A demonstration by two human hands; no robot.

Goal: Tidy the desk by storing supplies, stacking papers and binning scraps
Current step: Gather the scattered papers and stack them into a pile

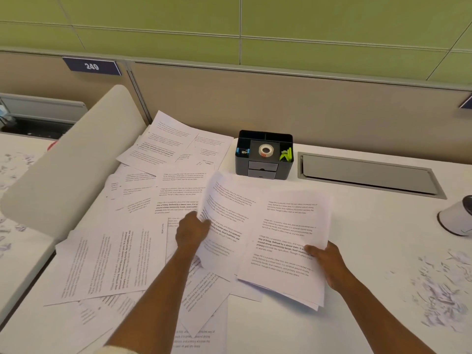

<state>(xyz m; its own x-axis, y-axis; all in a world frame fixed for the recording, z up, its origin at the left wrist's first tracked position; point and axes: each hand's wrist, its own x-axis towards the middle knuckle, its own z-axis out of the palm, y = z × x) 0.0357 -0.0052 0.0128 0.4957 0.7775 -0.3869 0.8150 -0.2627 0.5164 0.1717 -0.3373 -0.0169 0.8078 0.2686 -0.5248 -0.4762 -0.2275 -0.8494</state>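
Papers [143,200] cover the left half of the white desk [370,226], printed sheets lying loose and overlapping at all angles, from the beige partition [306,98] at the back down to the near edge. My left hand [191,232] pinches one sheet [224,221] by its left edge, fingers curled round it, so that the page bends upward and stands partly off the desk. My right hand [325,256] grips a stack [288,241] of several sheets at its right edge, thumb on top of the print and fingers under it; the stack's near corner rests on the desk, and the lifted sheet meets the stack along its left side. Behind both, close to the partition, stands a black organizer [264,155]. A tape roll [266,150] lies flat in its middle tray, small blue clips [241,151] sit in the left pocket and green clips [286,154] in the right one. To the right of the organizer a grey cable hatch [370,175] is set into the desktop. Scraps [439,290] of shredded paper lie heaped on the desk's right side, well apart from the stack. A white cup [457,218] stands at the right edge, cut off by the frame. More scraps lie on the neighbouring desk at far left, beyond a pale curved divider [76,159].
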